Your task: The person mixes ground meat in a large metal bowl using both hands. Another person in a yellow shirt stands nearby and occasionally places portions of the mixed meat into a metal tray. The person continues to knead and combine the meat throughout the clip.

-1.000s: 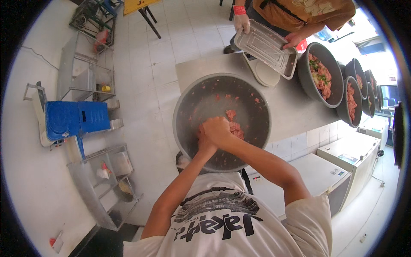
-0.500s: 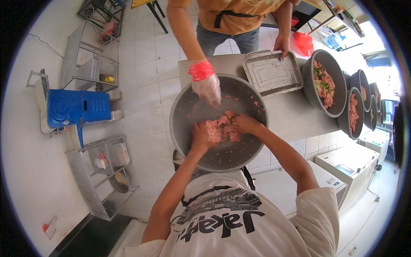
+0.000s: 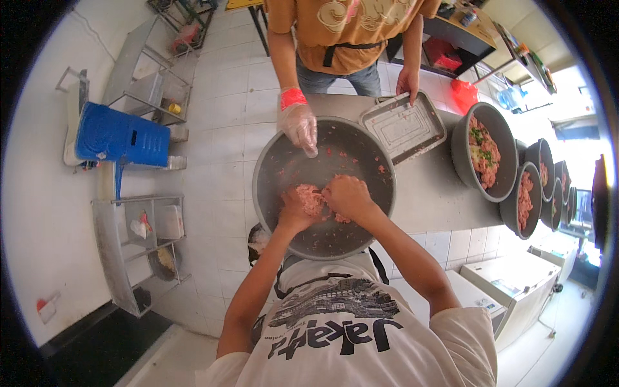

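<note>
Inside a large grey round bowl (image 3: pixel 258 187), both my bare hands are on a lump of pink ground meat (image 3: pixel 310 198). My left hand (image 3: pixel 294 211) cups the lump from its left side, fingers curled round it. From the right, my right hand (image 3: pixel 349 195) presses on it with bent fingers, which hide part of the meat. Small scraps of meat stick to the bowl's wall. Over the bowl's far left rim hangs a co-worker's hand in a clear plastic glove (image 3: pixel 300 128), apart from the meat.
The co-worker's other hand (image 3: pixel 407 82) grips a shallow metal tray (image 3: pixel 403 126) tilted on the steel table (image 3: pixel 429 206). Grey bowls of ground meat, one with chopped greens (image 3: pixel 485 151), stand at the right. White chest freezers (image 3: pixel 512 284) sit below; a blue machine (image 3: pixel 122 135) is at left.
My right hand has moved left over the meat, closer to my left hand, and the lump is more gathered. The co-worker's gloved hand has drawn back toward the rim.
</note>
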The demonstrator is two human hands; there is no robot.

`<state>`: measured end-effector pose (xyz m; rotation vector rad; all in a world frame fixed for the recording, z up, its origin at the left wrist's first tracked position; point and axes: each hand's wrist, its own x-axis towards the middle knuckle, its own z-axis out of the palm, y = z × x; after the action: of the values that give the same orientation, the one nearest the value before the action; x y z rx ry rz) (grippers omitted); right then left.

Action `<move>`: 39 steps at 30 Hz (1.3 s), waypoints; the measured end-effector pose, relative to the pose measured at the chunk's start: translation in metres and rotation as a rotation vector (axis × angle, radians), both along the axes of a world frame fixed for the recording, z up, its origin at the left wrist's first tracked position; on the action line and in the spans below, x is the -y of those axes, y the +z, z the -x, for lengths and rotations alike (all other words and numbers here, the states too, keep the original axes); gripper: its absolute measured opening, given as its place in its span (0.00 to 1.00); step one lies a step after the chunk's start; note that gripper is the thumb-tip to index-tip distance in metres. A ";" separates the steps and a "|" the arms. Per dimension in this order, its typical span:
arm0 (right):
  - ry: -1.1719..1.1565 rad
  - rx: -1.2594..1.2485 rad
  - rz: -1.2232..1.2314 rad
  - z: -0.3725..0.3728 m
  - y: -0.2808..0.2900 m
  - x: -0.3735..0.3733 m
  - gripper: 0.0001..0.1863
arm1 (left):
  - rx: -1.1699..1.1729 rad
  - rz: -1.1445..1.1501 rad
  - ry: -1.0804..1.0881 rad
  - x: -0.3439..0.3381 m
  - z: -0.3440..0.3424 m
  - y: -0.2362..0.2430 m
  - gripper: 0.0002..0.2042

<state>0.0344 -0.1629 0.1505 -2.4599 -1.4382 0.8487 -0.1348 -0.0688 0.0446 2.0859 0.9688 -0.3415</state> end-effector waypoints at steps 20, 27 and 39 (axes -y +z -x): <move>0.264 0.077 0.027 0.045 -0.048 -0.048 0.09 | 0.176 -0.231 -0.049 0.010 0.010 -0.054 0.43; 0.288 0.012 0.030 0.034 -0.091 -0.042 0.13 | 0.197 -0.205 -0.087 0.002 0.016 -0.058 0.42; 0.355 -0.301 -0.168 -0.049 -0.152 0.016 0.19 | 0.085 -0.087 -0.127 -0.013 -0.001 -0.013 0.48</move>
<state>0.0835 -0.1794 -0.0014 -1.8882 -1.7687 1.0602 -0.1338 -0.0556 0.0314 2.2277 0.8161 -0.2769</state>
